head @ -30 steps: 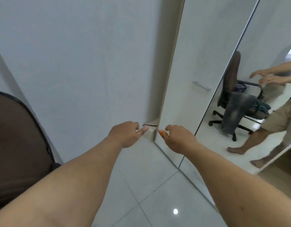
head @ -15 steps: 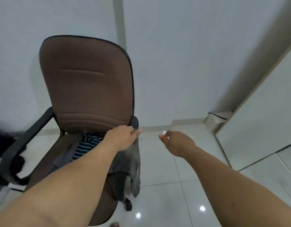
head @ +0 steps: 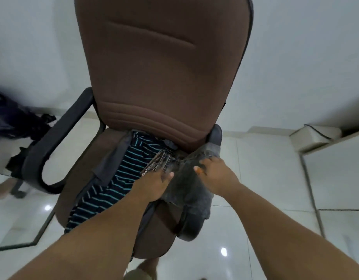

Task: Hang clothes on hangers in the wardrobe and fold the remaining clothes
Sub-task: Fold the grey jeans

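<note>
A brown office chair [head: 166, 63] with black armrests stands right in front of me. A dark shirt with teal stripes [head: 122, 172] lies across its seat. A grey denim garment [head: 186, 188] is draped over the right armrest [head: 189, 225]. My left hand [head: 154, 184] reaches over the striped shirt, its fingers straight and touching the left edge of the denim. My right hand [head: 217, 174] lies on top of the denim near its upper edge, thumb spread to the left. Neither hand plainly grips the fabric.
A heap of dark clothes [head: 14, 118] lies at the far left beyond the left armrest [head: 55, 142]. A white wardrobe door [head: 336, 178] stands at the right, a low ledge with a black cable [head: 316, 134] beside it. White wall behind, glossy tiled floor [head: 255, 219] below.
My view swung left from the wardrobe and mirror to the chair, then tilted down. Both hands moved forward and down onto the grey denim on the right armrest.
</note>
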